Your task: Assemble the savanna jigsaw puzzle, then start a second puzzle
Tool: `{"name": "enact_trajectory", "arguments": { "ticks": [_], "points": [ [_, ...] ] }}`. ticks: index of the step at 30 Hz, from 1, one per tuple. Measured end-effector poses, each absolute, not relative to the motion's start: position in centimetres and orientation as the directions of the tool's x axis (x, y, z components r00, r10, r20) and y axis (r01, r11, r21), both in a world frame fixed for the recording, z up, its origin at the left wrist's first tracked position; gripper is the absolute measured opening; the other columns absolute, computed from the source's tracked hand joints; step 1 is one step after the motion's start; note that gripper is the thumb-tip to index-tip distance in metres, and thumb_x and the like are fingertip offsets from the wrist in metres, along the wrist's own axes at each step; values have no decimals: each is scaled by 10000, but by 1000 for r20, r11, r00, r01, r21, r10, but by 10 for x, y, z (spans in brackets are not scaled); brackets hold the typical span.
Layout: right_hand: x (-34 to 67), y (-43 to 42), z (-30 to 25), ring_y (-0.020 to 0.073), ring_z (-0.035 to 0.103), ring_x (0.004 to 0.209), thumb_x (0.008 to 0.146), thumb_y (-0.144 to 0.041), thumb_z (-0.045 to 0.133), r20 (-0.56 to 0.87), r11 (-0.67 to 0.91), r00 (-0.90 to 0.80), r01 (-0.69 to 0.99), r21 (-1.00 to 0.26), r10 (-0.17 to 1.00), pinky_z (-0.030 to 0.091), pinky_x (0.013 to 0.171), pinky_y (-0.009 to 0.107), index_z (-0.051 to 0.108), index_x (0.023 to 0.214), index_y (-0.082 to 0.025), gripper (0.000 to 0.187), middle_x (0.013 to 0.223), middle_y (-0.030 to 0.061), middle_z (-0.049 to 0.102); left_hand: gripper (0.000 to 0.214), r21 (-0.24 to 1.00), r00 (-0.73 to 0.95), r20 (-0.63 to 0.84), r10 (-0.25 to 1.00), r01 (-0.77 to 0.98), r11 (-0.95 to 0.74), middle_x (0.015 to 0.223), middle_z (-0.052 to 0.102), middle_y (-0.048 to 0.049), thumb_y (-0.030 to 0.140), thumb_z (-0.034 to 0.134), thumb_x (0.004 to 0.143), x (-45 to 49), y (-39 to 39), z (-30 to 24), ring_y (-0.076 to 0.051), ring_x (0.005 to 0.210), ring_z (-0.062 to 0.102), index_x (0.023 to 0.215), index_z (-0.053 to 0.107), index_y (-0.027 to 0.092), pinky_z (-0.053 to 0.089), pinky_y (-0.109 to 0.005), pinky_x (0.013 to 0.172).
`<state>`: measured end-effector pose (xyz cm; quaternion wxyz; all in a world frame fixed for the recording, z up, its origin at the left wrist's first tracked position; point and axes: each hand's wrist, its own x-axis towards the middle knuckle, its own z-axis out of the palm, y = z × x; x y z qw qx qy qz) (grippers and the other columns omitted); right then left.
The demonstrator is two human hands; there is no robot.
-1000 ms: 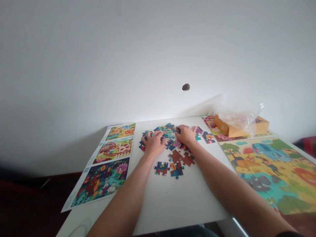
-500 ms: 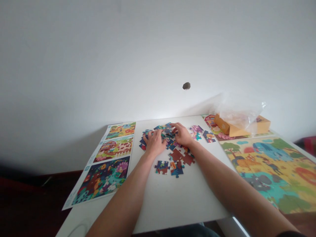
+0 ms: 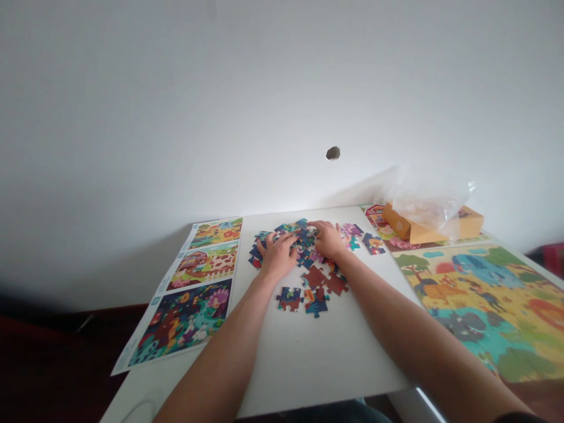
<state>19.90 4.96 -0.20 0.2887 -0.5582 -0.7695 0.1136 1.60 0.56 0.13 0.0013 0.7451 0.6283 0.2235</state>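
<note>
A heap of jigsaw pieces (image 3: 306,256) in dark blue, teal and purple lies on the white table. My left hand (image 3: 278,257) rests on the heap's left side with its fingers spread, and no piece shows in its grasp. On the right side of the heap is my right hand (image 3: 328,241), its index finger stretched out to the left over the pieces and its thumb apart. Closer to me, brown pieces (image 3: 315,277) border the heap, with a blue-brown piece (image 3: 289,299) and a dark blue piece (image 3: 316,302) in front.
At left lies a sheet with three printed pictures (image 3: 200,262). On the right is an assembled animal puzzle (image 3: 476,305); behind it, a yellow box (image 3: 434,229) carries a clear plastic bag (image 3: 434,202). Loose pieces (image 3: 373,243) lie right of the heap. A white wall (image 3: 264,117) rises behind.
My right hand has shifted slightly to the right, and its index finger is now straighter. The left hand has hardly moved; its fingers have shifted a little on the pieces.
</note>
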Motion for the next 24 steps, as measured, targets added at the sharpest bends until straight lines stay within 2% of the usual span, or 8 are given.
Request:
{"name": "enact_trajectory", "arguments": {
  "ticks": [2, 7, 11, 14, 18, 24],
  "points": [
    [198, 48, -1, 294, 487, 1271, 679, -69, 484, 285, 350, -233, 797, -492, 930, 123, 1127, 706, 621, 1272, -301, 652, 1308, 59, 634, 321, 273, 109, 335, 936, 939, -207, 1353, 625, -28, 272, 555, 873, 16, 6, 2, -371, 1310, 398, 1151, 707, 323, 164, -672, 1119],
    [198, 45, 3, 308, 508, 1250, 703, -155, 539, 277, 386, -277, 766, -514, 920, 79, 1106, 743, 599, 1307, -282, 620, 1247, 84, 668, 285, 274, 69, 327, 943, 947, -164, 1333, 634, -43, 268, 560, 860, 16, 5, 4, -351, 1281, 424, 1112, 694, 289, 227, -633, 1108],
    [198, 41, 8, 281, 499, 1265, 725, -156, 543, 303, 475, -367, 704, -527, 880, 71, 1137, 703, 572, 1331, -305, 625, 1227, 41, 682, 495, 285, 71, 306, 949, 945, -163, 1372, 602, -62, 265, 567, 854, 16, 5, 3, -351, 1292, 428, 1345, 557, 324, 205, -641, 1113],
    [198, 39, 11, 282, 496, 1272, 773, -239, 583, 293, 495, -399, 700, -514, 869, 92, 1143, 686, 546, 1362, -295, 593, 1286, 64, 648, 573, 281, 94, 294, 951, 942, -181, 1392, 587, -65, 275, 572, 850, 16, 6, 3, -353, 1303, 425, 1414, 492, 337, 181, -642, 1125],
    [196, 39, 10, 319, 487, 1275, 791, -362, 624, 259, 453, -372, 749, -483, 892, 104, 1116, 719, 521, 1383, -277, 608, 1308, 98, 625, 527, 285, 61, 301, 952, 947, -151, 1311, 637, -79, 304, 604, 832, 17, 7, 2, -351, 1262, 467, 1356, 553, 324, 200, -634, 1124],
    [194, 41, 7, 327, 487, 1234, 821, -265, 542, 264, 335, -239, 841, -425, 934, 112, 1098, 732, 577, 1307, -267, 488, 1238, 93, 650, 396, 300, 21, 326, 945, 946, -125, 1335, 625, -59, 276, 603, 838, 16, 8, 0, -346, 1238, 471, 1227, 659, 325, 233, -632, 1112]
  ]
}}
